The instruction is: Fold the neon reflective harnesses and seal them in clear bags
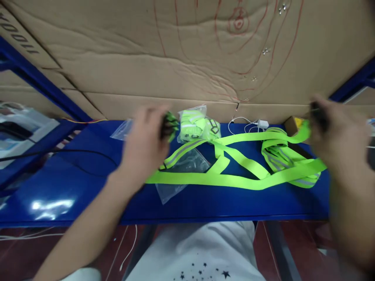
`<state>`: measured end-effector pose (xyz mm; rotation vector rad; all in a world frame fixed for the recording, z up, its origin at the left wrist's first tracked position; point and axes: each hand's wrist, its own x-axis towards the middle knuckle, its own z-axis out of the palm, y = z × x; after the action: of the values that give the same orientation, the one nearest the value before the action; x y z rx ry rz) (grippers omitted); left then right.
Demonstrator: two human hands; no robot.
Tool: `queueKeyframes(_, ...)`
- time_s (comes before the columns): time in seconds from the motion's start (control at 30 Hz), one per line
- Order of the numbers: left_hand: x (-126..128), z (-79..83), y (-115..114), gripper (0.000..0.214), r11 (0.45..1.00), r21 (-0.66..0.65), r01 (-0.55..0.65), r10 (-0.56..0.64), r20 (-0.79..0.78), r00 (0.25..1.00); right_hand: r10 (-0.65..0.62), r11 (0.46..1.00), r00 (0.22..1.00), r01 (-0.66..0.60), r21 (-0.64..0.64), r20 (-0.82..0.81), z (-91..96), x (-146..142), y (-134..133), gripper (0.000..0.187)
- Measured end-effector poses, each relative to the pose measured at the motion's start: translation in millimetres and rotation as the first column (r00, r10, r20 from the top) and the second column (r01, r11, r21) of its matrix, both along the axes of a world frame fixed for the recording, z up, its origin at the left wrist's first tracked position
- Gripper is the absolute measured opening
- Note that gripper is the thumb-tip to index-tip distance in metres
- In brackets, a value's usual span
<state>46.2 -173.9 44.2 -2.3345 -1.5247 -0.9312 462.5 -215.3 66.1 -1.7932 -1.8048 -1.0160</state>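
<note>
A neon-yellow reflective strap harness [234,171] lies spread across the blue shelf [73,187]. My left hand [145,142] is closed around one end of the strap, where a dark buckle shows at the fingertips. My right hand [336,128] is blurred by motion and closed on the other end of the strap, with a dark piece at the fingers. The strap stretches between both hands, with loops bunched near the right hand.
A bagged, folded neon harness [196,125] sits at the back of the shelf. Clear plastic bags [184,168] lie under the strap and at the left. A white charger with cable [260,124] lies behind. A cardboard sheet [175,58] forms the back wall.
</note>
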Motion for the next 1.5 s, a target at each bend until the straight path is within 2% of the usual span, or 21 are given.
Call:
queueKeyframes(0.07, 31, -17.9, -11, 0.074, 0.98, -0.148, 0.13, -0.142, -0.071, 0.987, 0.222, 0.967, 0.972, -0.21, -0.147, 0.07, -17.8, -41, 6, 0.053)
queueKeyframes(0.13, 47, -38.0, -14, 0.079, 0.954, -0.209, 0.214, -0.238, -0.099, 0.966, 0.447, 0.869, 0.891, -0.41, -0.277, 0.085, -38.8, -87, 10, 0.064)
queueKeyframes(0.17, 51, -47.3, -14, 0.08, 0.948, -0.214, 0.234, -0.26, -0.101, 0.96, 0.516, 0.819, 0.854, -0.471, -0.328, 0.062, -49.7, -107, 11, 0.065)
queueKeyframes(0.23, 51, -62.1, -13, 0.081, 0.941, -0.202, 0.272, -0.296, -0.104, 0.95, 0.593, 0.753, 0.805, -0.552, -0.357, 0.005, -70.3, -137, 10, 0.064)
queueKeyframes(0.3, 48, -71.1, -12, 0.082, 0.934, -0.184, 0.306, -0.33, -0.116, 0.937, 0.61, 0.733, 0.791, -0.587, -0.344, -0.047, -87.2, -151, 7, 0.063)
queueKeyframes(0.4, 44, -77.6, -10, 0.08, 0.914, -0.189, 0.358, -0.384, -0.128, 0.914, 0.602, 0.727, 0.792, -0.596, -0.341, -0.1, -100.8, -150, 3, 0.063)
queueKeyframes(0.53, 43, -81.4, -4, 0.079, 0.903, -0.193, 0.384, -0.397, -0.034, 0.917, 0.544, 0.754, 0.825, -0.562, -0.341, -0.155, -98.6, -141, 2, 0.068)
queueKeyframes(0.67, 41, -82.5, -3, 0.081, 0.904, -0.177, 0.389, -0.388, 0.044, 0.921, 0.525, 0.784, 0.841, -0.537, -0.311, -0.13, -94.9, -141, 1, 0.069)
queueKeyframes(0.83, 43, -82.4, -8, 0.08, 0.888, -0.182, 0.422, -0.422, 0.041, 0.906, 0.543, 0.788, 0.838, -0.531, -0.311, -0.054, -97.0, -144, -2, 0.068)
queueKeyframes(1.0, 46, -80.1, -12, 0.079, 0.893, -0.188, 0.408, -0.417, -0.013, 0.909, 0.572, 0.779, 0.82, -0.537, -0.324, 0.014, -98.6, -150, -5, 0.068)
queueKeyframes(1.17, 55, -87.4, -21, 0.084, 0.894, -0.211, 0.396, -0.394, 0.053, 0.918, 0.491, 0.814, 0.871, -0.46, -0.355, -0.003, -99.8, -171, -6, 0.063)
queueKeyframes(1.23, 56, -87.8, -23, 0.083, 0.878, -0.234, 0.418, -0.402, 0.118, 0.908, 0.511, 0.796, 0.859, -0.489, -0.357, -0.038, -96.2, -171, -3, 0.063)
queueKeyframes(1.33, 50, -75.6, -22, 0.084, 0.812, -0.257, 0.524, -0.473, 0.235, 0.849, 0.623, 0.709, 0.754, -0.657, -0.257, -0.209, -83.6, -160, 2, 0.065)
queueKeyframes(1.43, 35, -52.8, -17, 0.108, 0.712, -0.273, 0.647, -0.567, 0.319, 0.759, 0.687, 0.603, 0.554, -0.795, -0.056, -0.47, -64.2, -146, 4, 0.066)
queueKeyframes(1.5, 26, -39.7, -11, 0.101, 0.688, -0.242, 0.685, -0.589, 0.366, 0.721, 0.669, 0.558, 0.416, -0.829, 0.046, -0.616, -50.5, -142, 3, 0.06)
